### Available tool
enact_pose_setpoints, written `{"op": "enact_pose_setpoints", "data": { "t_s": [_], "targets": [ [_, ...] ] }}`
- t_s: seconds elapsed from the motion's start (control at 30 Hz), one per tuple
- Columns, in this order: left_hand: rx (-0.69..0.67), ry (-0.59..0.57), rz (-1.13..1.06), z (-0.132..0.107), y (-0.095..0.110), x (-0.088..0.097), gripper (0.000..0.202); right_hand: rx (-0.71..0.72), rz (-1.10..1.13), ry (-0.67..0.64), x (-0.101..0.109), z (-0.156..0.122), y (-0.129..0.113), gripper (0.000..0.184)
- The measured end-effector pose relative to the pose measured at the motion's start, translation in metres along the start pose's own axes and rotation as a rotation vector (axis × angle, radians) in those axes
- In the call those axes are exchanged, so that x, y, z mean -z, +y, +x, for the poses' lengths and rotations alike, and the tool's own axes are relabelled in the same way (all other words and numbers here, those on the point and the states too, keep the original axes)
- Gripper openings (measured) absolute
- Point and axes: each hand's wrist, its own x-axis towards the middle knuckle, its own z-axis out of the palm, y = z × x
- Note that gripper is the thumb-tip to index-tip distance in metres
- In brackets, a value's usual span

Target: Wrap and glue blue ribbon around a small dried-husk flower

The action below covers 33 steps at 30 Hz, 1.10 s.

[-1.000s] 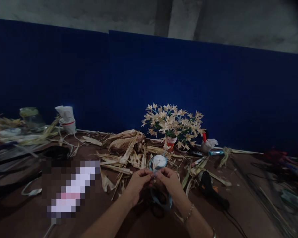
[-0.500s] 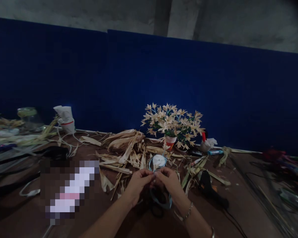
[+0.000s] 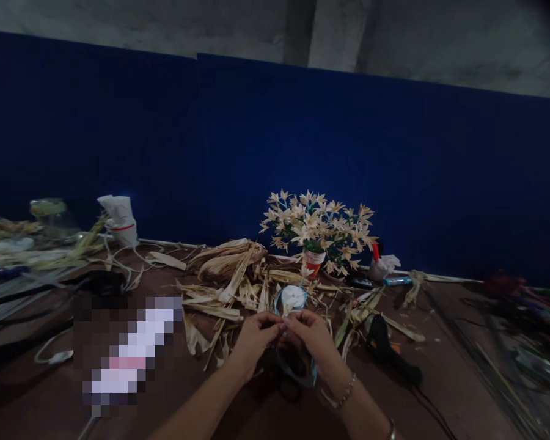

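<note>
My left hand [image 3: 256,335] and my right hand [image 3: 308,330] meet above the near middle of the table, fingertips pinched together. Between them a small pale corn husk flower [image 3: 288,309] pokes up; its lower end is hidden by my fingers. Just behind it lies a white roll [image 3: 294,296] with light blue tape around it. Below my right hand, a loop of light blue tape [image 3: 308,380] hangs or lies beside dark scissors handles [image 3: 289,388]. Straight ahead, a bunch of husk flowers [image 3: 318,226] with green leaves stands in a red-and-white paper cup [image 3: 315,261].
Dry corn husks [image 3: 231,263] spread over the brown table behind my hands. A black glue gun [image 3: 385,342] with a cord lies at right. White cable [image 3: 123,263] and a pixelated patch [image 3: 132,348] are at left. A blue panel [image 3: 275,134] rises behind the table.
Both hands stay at nearly the same spot, still pinched together. My fingers have shifted slightly, and less blue shows at my fingertips.
</note>
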Motion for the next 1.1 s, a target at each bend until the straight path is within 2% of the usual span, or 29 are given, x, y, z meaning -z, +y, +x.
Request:
{"op": "enact_pose_setpoints", "data": {
  "t_s": [0.1, 0.17, 0.3, 0.37, 0.47, 0.57, 0.77, 1.1],
  "targets": [
    [-0.008, 0.018, 0.027, 0.000, 0.000, -0.001, 0.024, -0.008, -0.014, -0.017, 0.000, -0.001, -0.003, 0.025],
    [-0.011, 0.039, 0.029, 0.000, 0.000, -0.001, 0.024, 0.052, -0.069, 0.015, -0.001, -0.002, -0.005, 0.023],
    [-0.008, 0.100, 0.008, 0.001, 0.001, 0.000, 0.025, 0.337, -0.321, 0.163, -0.003, -0.009, -0.013, 0.023],
    [-0.012, 0.114, 0.009, 0.003, 0.000, 0.002, 0.026, 0.482, -0.451, 0.237, -0.005, -0.014, -0.017, 0.016],
    [-0.020, 0.111, 0.015, 0.005, -0.003, 0.005, 0.027, 0.627, -0.605, 0.281, -0.008, -0.020, -0.022, 0.009],
    [-0.029, 0.125, 0.023, 0.003, -0.003, 0.002, 0.026, 0.623, -0.658, 0.266, -0.011, -0.021, -0.022, 0.012],
    [-0.079, 0.101, 0.084, -0.004, 0.003, -0.007, 0.019, 0.543, -0.619, 0.264, -0.010, -0.016, -0.015, 0.013],
    [-0.166, 0.078, 0.182, -0.001, -0.003, -0.003, 0.015, 0.505, -0.587, 0.278, -0.013, -0.016, -0.016, 0.015]
  ]
}}
